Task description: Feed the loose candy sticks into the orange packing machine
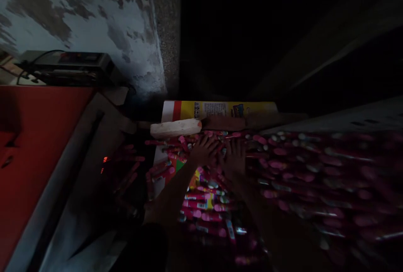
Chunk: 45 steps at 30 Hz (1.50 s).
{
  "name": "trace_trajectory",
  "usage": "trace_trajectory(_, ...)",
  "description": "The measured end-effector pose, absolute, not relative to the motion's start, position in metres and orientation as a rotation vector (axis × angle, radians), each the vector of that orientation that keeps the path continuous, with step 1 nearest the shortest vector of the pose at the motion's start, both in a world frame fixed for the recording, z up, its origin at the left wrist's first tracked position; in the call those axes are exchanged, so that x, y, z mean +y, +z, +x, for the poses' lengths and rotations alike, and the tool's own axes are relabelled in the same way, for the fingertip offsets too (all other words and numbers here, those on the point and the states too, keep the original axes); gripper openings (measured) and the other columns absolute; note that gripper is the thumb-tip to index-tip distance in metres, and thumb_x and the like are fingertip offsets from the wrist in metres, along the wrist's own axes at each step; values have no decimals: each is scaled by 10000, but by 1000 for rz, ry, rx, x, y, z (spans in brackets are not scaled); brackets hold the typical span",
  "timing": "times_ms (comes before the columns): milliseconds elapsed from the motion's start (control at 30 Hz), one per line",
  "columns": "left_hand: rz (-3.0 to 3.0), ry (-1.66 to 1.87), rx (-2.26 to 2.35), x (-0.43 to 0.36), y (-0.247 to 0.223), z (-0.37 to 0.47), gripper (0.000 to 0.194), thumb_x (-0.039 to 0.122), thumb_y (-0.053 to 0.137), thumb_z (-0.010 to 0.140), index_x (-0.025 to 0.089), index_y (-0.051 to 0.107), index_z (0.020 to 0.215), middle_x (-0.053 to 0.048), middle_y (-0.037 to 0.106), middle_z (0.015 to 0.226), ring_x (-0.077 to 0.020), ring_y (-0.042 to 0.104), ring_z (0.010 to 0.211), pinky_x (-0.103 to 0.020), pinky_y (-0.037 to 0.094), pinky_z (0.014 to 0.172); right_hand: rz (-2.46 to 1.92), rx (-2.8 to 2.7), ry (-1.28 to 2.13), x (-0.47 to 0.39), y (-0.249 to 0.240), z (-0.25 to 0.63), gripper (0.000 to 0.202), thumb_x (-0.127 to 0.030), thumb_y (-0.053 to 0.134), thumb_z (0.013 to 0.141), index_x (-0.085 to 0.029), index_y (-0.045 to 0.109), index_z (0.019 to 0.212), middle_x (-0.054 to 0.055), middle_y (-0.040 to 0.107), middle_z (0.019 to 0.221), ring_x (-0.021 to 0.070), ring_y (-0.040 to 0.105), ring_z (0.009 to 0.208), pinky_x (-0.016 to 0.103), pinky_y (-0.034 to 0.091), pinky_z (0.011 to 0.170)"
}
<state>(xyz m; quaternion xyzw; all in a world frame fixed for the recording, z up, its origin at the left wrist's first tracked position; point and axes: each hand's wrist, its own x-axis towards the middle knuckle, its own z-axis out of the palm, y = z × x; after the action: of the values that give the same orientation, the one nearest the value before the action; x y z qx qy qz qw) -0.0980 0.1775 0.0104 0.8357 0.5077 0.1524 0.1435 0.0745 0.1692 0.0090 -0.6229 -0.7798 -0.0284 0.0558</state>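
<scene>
My left hand (203, 151) lies palm down with its fingers spread over a heap of small pink tubes (201, 196). Beside it, my right hand (233, 158) also rests flat on the pile, fingers stretched forward. The tubes have rounded ends, and some carry pale labels with barcodes; their exact kind is too dark to tell. Under them shows a printed sheet (218, 107) in yellow, white and red, its far part bare. A pale block (175, 127) and a reddish-brown block (223, 123) lie across the sheet just beyond my fingertips.
A large bank of the same tubes (302, 175) spreads to the right, below a pale slanted edge (343, 121). At left stands a red machine (40, 125) with glowing red digits (105, 160). A dark box (69, 68) sits behind it by a peeling wall (119, 24).
</scene>
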Motion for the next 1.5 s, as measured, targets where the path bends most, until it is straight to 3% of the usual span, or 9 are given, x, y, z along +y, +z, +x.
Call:
trace_trajectory(100,2418,392,1531,166,-1,-119,532,437,401,969,220,421,1455,-75,345,1565,-329,210,1468,-549,177,1177,-1921,-2370,-11,160,-1,54,664,-436,339,935,-120,288,1518,145,312,1563,334,166,1459,566,134,1174)
trace_trajectory(300,2388,238,1627,99,-4,-191,613,473,446,939,150,410,1459,-135,320,1569,-341,157,1484,-547,116,1190,-1935,-2435,134,103,-15,-2,612,-500,349,943,-250,344,1501,118,182,1614,386,117,1468,681,114,1118)
trace_trajectory(533,2311,57,1898,46,-8,-282,638,406,428,936,180,288,1516,-137,256,1590,-323,172,1484,-602,99,1173,-1770,-2442,273,91,-18,-103,752,-569,346,937,-164,187,1551,207,146,1603,425,161,1450,710,157,1091)
trace_trajectory(633,2281,5,1934,32,-16,-301,659,376,438,925,148,273,1520,-156,291,1575,-318,214,1474,-567,148,1178,-1646,-2498,306,87,-17,-122,737,-530,355,950,-188,122,1561,201,103,1612,411,165,1454,701,177,1089)
trace_trajectory(800,2062,184,2182,21,-15,-291,658,432,424,941,112,304,1503,-203,333,1545,-356,289,1440,-572,229,1152,-1472,-2641,242,60,-20,-111,658,-479,398,950,-247,228,1542,173,154,1610,398,173,1458,669,181,1103)
trace_trajectory(1000,2227,517,1886,65,-8,-241,615,381,320,984,94,234,1521,-162,280,1579,-276,188,1487,-503,230,1176,-1411,-2745,237,43,-15,-88,699,-510,446,916,-117,350,1486,245,241,1566,391,193,1453,637,218,1104)
trace_trajectory(1167,2252,374,1865,85,-21,-225,578,277,357,962,42,305,1488,-178,286,1572,-276,241,1470,-465,233,1180,-1676,-2617,101,30,-10,-55,586,-441,413,951,-234,352,1496,184,183,1601,394,188,1457,650,223,1099)
trace_trajectory(1333,2349,215,1851,41,-26,-258,511,291,376,959,72,454,1415,-147,322,1560,-295,235,1471,-503,205,1194,-1669,-2597,72,19,-18,-29,627,-436,444,940,-203,324,1510,182,160,1606,392,184,1458,631,228,1117)
trace_trajectory(1500,2224,97,2060,15,-17,-285,627,342,387,938,37,323,1482,-177,266,1574,-319,189,1481,-540,206,1183,-1668,-2469,244,24,-28,-72,636,-428,450,931,-169,342,1502,176,175,1603,422,107,1465,629,242,1119)
